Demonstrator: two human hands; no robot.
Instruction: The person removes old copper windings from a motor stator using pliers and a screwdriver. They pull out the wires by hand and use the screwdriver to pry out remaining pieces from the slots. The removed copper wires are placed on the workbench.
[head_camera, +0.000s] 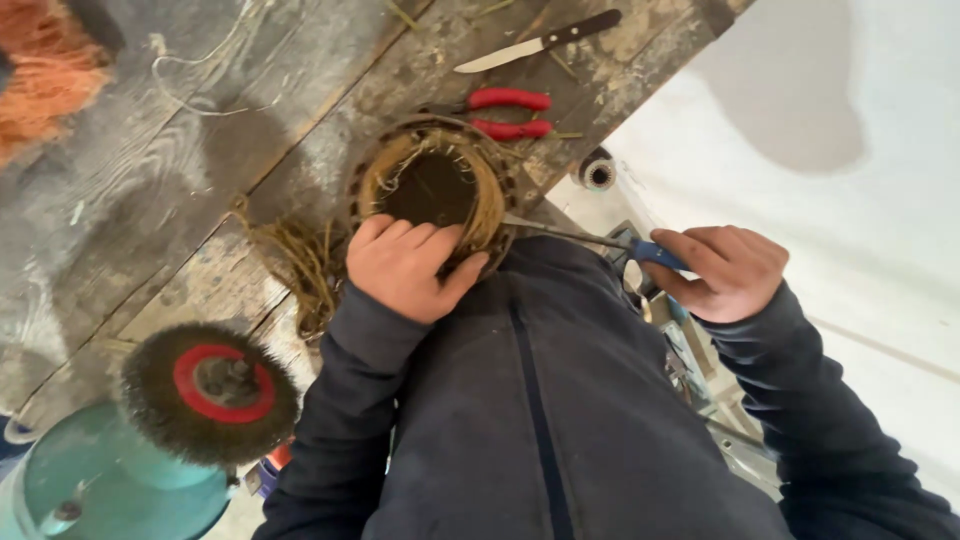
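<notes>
Fingers (395, 235) of the left hand (408, 268) curl over the near rim of a round motor coil (432, 190) on the table (150, 180). Right hand (728, 270) grips a blue-handled screwdriver (600, 240), tip at the coil's edge. Red pliers (508, 112) and a knife (540, 42) lie beyond; wire brush wheel (210, 392) near left.

Illumination is soft, diffuse daylight with no hard glare; the pale floor (880, 200) at right reads bright and nearly washed out, carrying one soft-edged grey shadow near the top. The wooden workbench (200, 180) is evenly lit with faint shadows. Focus is slightly soft overall, and the wire brush wheel (210, 392) and orange material (45, 75) near the frame edges appear blurred.
</notes>
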